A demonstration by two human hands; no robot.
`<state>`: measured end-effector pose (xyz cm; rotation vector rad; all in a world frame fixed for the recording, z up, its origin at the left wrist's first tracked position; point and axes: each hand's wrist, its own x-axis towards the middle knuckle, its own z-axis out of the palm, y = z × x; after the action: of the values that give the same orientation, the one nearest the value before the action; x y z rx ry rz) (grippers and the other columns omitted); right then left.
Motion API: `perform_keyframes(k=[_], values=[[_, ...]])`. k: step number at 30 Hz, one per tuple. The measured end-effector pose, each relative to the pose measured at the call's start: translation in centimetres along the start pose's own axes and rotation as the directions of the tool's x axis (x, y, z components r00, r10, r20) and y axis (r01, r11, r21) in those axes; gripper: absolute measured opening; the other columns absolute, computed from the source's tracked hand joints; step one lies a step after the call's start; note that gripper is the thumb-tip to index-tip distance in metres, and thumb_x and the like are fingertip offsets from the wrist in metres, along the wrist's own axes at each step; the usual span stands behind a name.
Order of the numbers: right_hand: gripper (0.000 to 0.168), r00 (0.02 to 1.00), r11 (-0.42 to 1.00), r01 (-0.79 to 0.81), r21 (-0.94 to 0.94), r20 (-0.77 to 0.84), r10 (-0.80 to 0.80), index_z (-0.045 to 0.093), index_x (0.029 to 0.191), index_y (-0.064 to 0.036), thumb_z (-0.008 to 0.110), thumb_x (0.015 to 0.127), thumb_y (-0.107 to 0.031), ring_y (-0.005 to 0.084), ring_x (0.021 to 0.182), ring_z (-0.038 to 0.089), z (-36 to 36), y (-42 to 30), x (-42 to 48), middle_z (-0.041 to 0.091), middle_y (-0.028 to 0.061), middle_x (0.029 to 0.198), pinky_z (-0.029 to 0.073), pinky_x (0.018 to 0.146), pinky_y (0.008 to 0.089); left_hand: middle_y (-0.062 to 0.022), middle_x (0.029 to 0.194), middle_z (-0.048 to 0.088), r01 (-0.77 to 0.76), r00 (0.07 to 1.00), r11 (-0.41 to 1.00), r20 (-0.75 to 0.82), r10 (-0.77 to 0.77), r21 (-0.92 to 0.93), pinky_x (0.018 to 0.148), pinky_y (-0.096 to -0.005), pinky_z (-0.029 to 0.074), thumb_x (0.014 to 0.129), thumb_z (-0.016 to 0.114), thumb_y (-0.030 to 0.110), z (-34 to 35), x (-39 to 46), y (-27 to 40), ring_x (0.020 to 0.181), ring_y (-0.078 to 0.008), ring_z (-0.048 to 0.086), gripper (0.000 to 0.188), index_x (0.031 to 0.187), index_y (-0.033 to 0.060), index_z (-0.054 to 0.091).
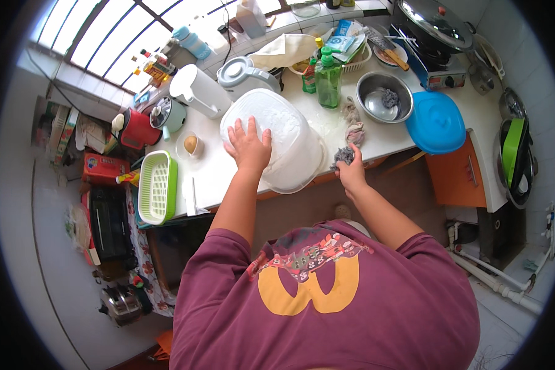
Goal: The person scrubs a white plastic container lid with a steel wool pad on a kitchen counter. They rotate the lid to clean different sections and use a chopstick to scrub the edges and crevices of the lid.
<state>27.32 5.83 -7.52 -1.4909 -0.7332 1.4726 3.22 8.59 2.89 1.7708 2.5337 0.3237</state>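
Observation:
A large translucent white plastic container (292, 152) lies on the counter, its broad soapy-looking face turned up. My left hand (249, 145) rests flat on that face with the fingers spread. To the right of the container, my right hand (351, 173) grips a grey steel-wool scourer (343, 157) near the counter's front edge. A crumpled wet cloth (354, 133) lies just beyond the scourer. Farther back, a steel bowl (374, 104) holds a second scourer (390, 98). A green dish-soap bottle (328, 81) stands behind the container.
A blue plastic lid (435, 121) lies at the counter's right front edge. Behind the container stand a white jug (198, 90) and a grey-lidded pitcher (247, 78). A green-and-white drain basket (157, 187) sits at left. A gas stove (437, 69) holds a lidded pan (437, 23).

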Motion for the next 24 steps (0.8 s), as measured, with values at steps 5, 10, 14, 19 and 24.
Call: perform_keyframes(k=[5,10,14,19,24], values=[[0.066,0.932,0.935,0.351,-0.05,0.115,-0.344,0.036,0.142,-0.01,0.06,0.081,-0.003,0.0201,0.107,0.052,3.0,-0.6,4.3,0.048,0.0125,0.126,0.045,0.092,0.0312,-0.014,0.161,0.012,0.163,0.971,0.981,0.161,-0.178,0.104,0.102,-0.0668,0.028,0.094,0.042,0.06,-1.3,2.6,1.7,0.148,-0.0366,0.007,0.068,0.153,0.03,0.027],[0.041,0.732,0.82,0.562,0.106,0.398,-0.553,0.05,0.132,-0.009,0.05,0.092,-0.018,0.0286,0.118,0.048,6.2,-5.3,4.4,0.043,0.0159,0.135,0.037,0.105,0.0359,-0.0156,0.161,0.009,0.133,0.972,0.979,0.174,-0.16,0.154,0.101,-0.0652,0.03,0.093,0.043,0.06,-0.9,2.5,0.7,0.148,-0.0374,0.005,0.071,0.154,0.0301,0.022],[0.035,0.743,0.848,0.508,0.152,0.422,-0.52,0.054,0.13,-0.01,0.046,0.095,-0.016,0.0251,0.118,0.049,7.5,-2.3,9.3,0.046,0.0132,0.134,0.038,0.104,0.0335,-0.0164,0.161,0.009,0.098,0.98,0.982,0.156,-0.124,0.163,0.103,-0.0654,0.027,0.092,0.046,0.058,-0.7,2.8,0.9,0.148,-0.0379,0.005,0.074,0.155,0.0282,0.021],[0.04,0.947,0.999,0.034,0.032,0.318,-0.042,0.049,0.137,-0.013,0.045,0.097,-0.016,0.0221,0.122,0.047,7.5,3.2,12.4,0.048,0.0117,0.135,0.037,0.105,0.0328,-0.0161,0.161,0.008,0.096,0.976,0.981,0.176,-0.126,0.17,0.105,-0.0653,0.024,0.091,0.049,0.055,-0.9,2.7,1.2,0.148,-0.0379,0.005,0.075,0.155,0.0275,0.021],[0.043,0.813,0.952,0.16,0.262,0.513,-0.277,0.046,0.14,-0.015,0.045,0.096,-0.015,0.022,0.124,0.045,8.7,-2.3,10.2,0.047,0.0113,0.137,0.034,0.108,0.0333,-0.0164,0.16,0.01,0.085,0.981,0.987,0.163,-0.106,0.134,0.103,-0.0674,0.024,0.089,0.054,0.052,-0.9,2.9,0.8,0.147,-0.0391,0.005,0.075,0.154,0.0295,0.024]])
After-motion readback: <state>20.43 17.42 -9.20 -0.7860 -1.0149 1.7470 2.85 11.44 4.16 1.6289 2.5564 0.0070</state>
